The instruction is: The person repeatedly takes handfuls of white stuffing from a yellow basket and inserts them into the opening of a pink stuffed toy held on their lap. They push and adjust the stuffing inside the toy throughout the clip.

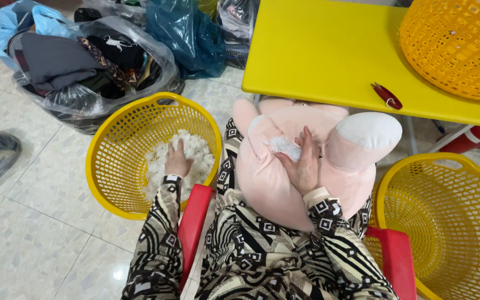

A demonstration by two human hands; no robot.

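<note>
The left hand (177,160) is sunk into a heap of white stuffing (193,149) inside a yellow basket (106,161) beside the red chair (195,216), fingers curled into the fluff, though whether they have closed on a tuft cannot be told. The right hand (303,164) rests on a pink plush toy (273,183) lying in the lap, its fingertips pressing a wad of white filling (284,146) at the toy's opening, loosely curled rather than clenched. Beyond that hand, red snips (387,96) lie on the yellow table (318,50), with another yellow basket (451,216) to its right.
</note>
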